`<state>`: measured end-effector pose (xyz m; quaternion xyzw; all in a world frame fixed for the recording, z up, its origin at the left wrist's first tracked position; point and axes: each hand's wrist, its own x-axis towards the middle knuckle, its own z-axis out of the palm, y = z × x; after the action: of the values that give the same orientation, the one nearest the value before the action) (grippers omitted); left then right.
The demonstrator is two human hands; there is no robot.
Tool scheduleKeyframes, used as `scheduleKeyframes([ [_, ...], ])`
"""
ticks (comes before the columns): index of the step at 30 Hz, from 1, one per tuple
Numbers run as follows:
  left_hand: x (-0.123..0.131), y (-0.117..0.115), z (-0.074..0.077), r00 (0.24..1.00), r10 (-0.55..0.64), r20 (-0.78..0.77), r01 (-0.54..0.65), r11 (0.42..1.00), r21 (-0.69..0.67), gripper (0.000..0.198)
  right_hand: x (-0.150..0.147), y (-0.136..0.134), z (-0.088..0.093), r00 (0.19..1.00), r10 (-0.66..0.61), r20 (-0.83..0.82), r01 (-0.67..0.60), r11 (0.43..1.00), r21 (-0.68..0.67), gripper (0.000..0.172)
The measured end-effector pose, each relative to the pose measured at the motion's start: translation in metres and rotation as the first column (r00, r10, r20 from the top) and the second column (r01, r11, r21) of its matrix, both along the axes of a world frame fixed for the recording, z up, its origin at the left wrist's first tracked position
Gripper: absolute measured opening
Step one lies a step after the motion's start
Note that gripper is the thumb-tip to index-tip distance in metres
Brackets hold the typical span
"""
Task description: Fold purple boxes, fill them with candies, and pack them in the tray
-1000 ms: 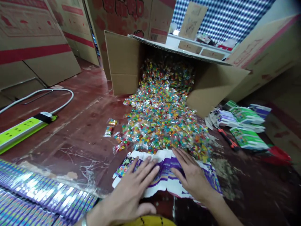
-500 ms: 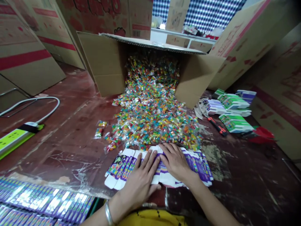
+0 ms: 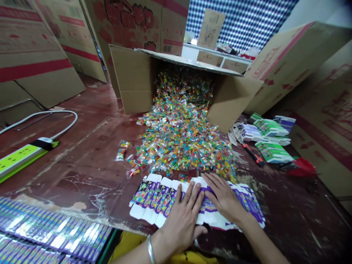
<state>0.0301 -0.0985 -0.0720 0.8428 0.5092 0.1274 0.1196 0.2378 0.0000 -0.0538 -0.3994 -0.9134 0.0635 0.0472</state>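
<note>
My left hand (image 3: 182,220) and my right hand (image 3: 224,197) both lie flat, fingers stretched, on a fanned row of flat purple-and-white printed cartons (image 3: 154,198) on the reddish floor. The cartons overlap like spread cards, from the left of my left hand to the right of my right wrist. Just beyond them lies a heap of small clear packets of coloured candy (image 3: 181,143), spilling from a big cardboard box (image 3: 137,79) that lies on its side.
Packed purple cartons in rows (image 3: 46,240) fill the near left. A green power strip (image 3: 22,157) with a white cable lies at far left. Stacks of green and purple flat cartons (image 3: 271,141) and an orange cutter (image 3: 254,154) are at right. Large cardboard boxes stand all round.
The flat cartons have been spread wider to the left under my hands, with more of them showing left of my left hand. The view has shifted a little.
</note>
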Motion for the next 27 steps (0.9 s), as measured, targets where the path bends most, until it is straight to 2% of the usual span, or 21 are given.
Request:
scheduleKeyframes([
  [4, -0.01, -0.004, -0.001, 0.999, 0.03, -0.027, -0.03, 1.0, -0.004, 0.098, 0.009, -0.015, -0.004, 0.998, -0.037, 0.058, 0.033, 0.997, 0.073, 0.071],
  [9, -0.016, -0.002, -0.003, 0.997, 0.062, -0.038, -0.062, 0.998, -0.001, 0.098, 0.023, -0.018, -0.016, 0.991, -0.011, 0.134, 0.002, 0.998, 0.07, 0.073],
  [15, -0.013, -0.004, -0.003, 0.992, 0.119, -0.031, -0.119, 0.993, 0.025, 0.104, 0.04, -0.009, -0.009, 0.988, 0.028, 0.153, -0.037, 0.998, 0.057, 0.073],
  [21, -0.007, 0.0, 0.005, 1.0, -0.012, -0.014, 0.012, 1.0, 0.018, 0.098, 0.028, -0.02, -0.007, 0.991, 0.002, 0.134, -0.009, 0.999, 0.052, 0.077],
  [27, -0.003, 0.001, -0.001, 0.999, 0.028, -0.025, -0.028, 1.0, -0.013, 0.1, 0.038, -0.019, -0.011, 0.988, 0.027, 0.149, -0.033, 0.999, 0.035, 0.074],
])
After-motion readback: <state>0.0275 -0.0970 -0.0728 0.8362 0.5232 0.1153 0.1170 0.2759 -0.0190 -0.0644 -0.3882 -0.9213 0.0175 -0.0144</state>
